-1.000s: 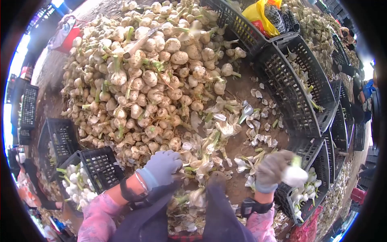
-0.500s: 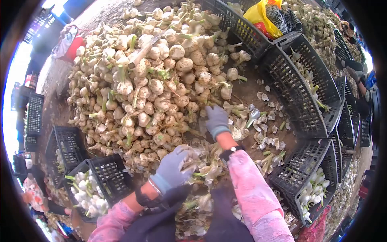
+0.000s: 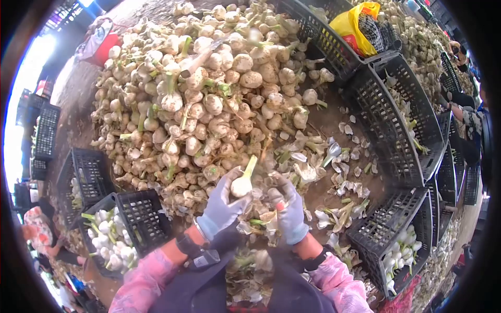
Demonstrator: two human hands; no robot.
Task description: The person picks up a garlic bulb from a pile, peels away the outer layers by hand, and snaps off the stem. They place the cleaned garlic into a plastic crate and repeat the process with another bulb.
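My left hand [image 3: 225, 202], in a grey glove, is closed around a white garlic bulb [image 3: 241, 186] whose green stem points up. Just to its right is my right hand [image 3: 288, 207], gloved too, with its fingers curled; whether anything is between them is too blurred to tell. Both hands are above loose peelings [image 3: 257, 221] in front of my knees. A large heap of unpeeled garlic [image 3: 209, 112] lies right beyond them.
Crates of white garlic stand at the lower left [image 3: 138, 219] and lower right [image 3: 381, 219]. Another black crate [image 3: 389, 120] is at the right, near a yellow bag [image 3: 355, 28]. A red bucket [image 3: 104, 48] sits at the upper left. Other people are at both edges.
The right hand went from near the right crate, holding a white bulb, to the heap's edge, then back beside the left. A stemmed white bulb now shows in the left hand.
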